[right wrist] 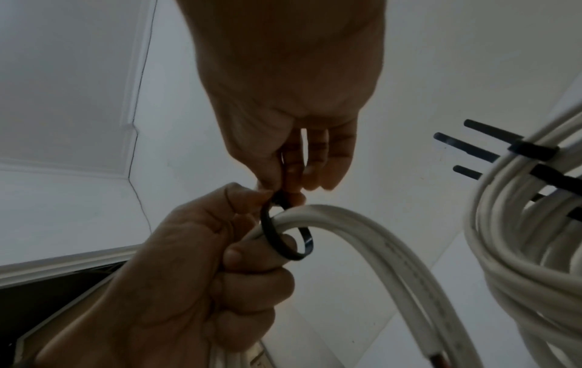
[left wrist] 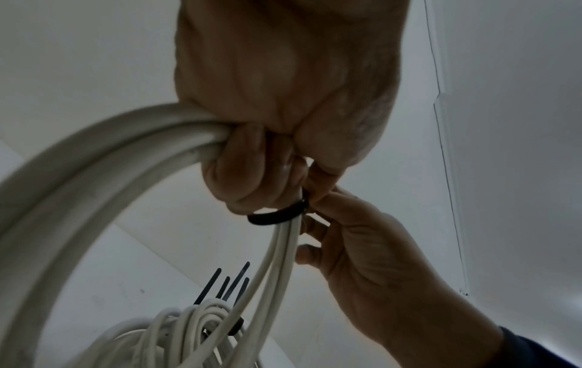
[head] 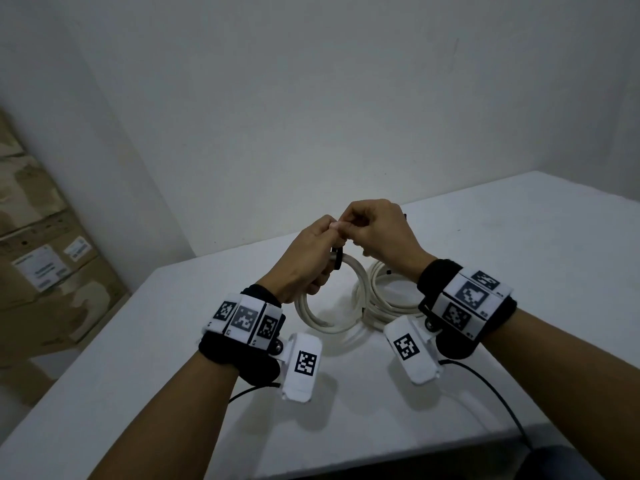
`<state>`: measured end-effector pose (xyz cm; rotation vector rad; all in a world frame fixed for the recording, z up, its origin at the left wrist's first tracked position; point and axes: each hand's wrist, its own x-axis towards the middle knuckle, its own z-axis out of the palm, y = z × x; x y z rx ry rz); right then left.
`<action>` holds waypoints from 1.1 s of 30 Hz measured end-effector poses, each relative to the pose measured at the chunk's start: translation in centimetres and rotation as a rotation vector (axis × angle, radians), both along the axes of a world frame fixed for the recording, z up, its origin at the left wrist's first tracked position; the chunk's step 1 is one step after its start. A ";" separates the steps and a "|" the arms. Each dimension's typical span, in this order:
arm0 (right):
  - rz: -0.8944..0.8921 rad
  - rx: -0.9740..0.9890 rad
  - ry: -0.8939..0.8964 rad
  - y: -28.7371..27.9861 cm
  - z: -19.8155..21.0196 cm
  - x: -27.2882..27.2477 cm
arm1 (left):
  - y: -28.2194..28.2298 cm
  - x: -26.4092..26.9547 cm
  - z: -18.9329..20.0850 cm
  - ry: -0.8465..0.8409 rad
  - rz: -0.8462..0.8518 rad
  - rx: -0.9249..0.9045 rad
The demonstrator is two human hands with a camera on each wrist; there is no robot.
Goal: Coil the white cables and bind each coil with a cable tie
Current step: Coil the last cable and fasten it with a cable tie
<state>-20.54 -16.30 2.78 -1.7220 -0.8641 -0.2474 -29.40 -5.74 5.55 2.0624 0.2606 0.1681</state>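
Observation:
My left hand (head: 308,261) grips a coil of white cable (head: 323,311) and holds it upright above the white table (head: 138,358). A black cable tie (right wrist: 285,240) forms a loose loop round the coil's strands beside my left fingers (left wrist: 245,171). My right hand (head: 375,230) pinches the tie (left wrist: 277,214) at its top, right against my left thumb and forefinger. The right fingertips (right wrist: 283,191) meet at the tie's head. The tie's tail is hidden by the hands.
A pile of white coils (head: 381,299) lies on the table under my right wrist, bound with black ties whose tails (right wrist: 472,147) stick out. Cardboard boxes (head: 45,265) stand left of the table. A wall runs close behind it.

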 end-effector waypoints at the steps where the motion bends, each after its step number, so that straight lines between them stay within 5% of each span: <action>1: -0.021 -0.025 -0.038 0.2 0.2 0.2 | -0.1 0.1 0.1 0.001 0.008 -0.004; 13: -0.103 -0.140 -0.087 0.6 3.2 2.9 | -1.0 0.1 -2.0 0.279 -0.038 -0.126; 19: -0.143 -0.088 -0.004 0.4 3.1 3.7 | -1.0 0.8 -1.3 0.282 -0.061 -0.131; 23: -0.009 -0.019 0.115 -0.6 3.5 3.7 | -0.4 0.9 -0.9 0.282 -0.041 -0.158; 33: 0.352 -0.200 0.301 -3.6 0.4 0.7 | 1.2 1.2 -0.3 0.270 -0.019 -0.303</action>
